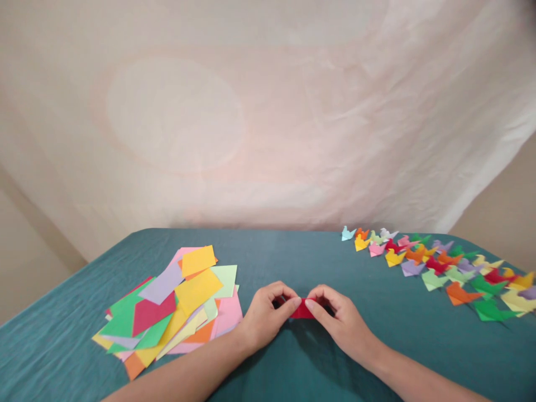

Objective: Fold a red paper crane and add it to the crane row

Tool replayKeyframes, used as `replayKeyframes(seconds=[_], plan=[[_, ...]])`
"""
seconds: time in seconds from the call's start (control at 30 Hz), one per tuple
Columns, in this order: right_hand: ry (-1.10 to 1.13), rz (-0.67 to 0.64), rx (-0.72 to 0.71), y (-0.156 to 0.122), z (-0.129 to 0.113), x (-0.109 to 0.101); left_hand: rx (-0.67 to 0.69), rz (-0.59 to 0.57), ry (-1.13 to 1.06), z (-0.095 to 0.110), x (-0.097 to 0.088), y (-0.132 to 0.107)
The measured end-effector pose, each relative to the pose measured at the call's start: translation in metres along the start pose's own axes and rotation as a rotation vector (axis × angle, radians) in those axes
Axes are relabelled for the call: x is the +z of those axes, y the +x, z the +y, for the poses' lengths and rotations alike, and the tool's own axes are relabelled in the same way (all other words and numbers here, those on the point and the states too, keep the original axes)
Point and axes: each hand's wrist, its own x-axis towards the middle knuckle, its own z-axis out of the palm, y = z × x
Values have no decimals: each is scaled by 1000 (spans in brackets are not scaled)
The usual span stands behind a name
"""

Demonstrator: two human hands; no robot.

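A small piece of red paper (303, 310) is held just above the table, near the middle of the head view. My left hand (272, 310) pinches its left side between thumb and fingers. On the other side, my right hand (335, 315) pinches it in the same way, the two thumbs close together on top. The paper's upper edge looks folded, but the fingers cover much of it, so its full shape is hidden.
Left of my hands lies a loose pile of coloured paper sheets (196, 293). Several folded paper birds (435, 279) stand in rows at the right. A dark green cloth covers the table (288, 257); a pale draped sheet (276, 123) hangs behind it.
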Motion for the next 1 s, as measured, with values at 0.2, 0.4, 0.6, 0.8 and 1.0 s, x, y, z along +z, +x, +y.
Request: replayKeyframes(seconds=[0.2,0.4,0.6,0.8,1.0], plan=[[28,-2,25,3,-1,-3,10,2,40,-1,1,0],[152,59,76,4,5,-8,7,12,76,0,1,0],[232,130,94,6,9,-6,-17,25,88,0,0,-1],[253,236,134,10,10,-6,23,154,-13,21,2,-9],[247,274,125,11,10,-5,132,-391,-317,28,13,-60]])
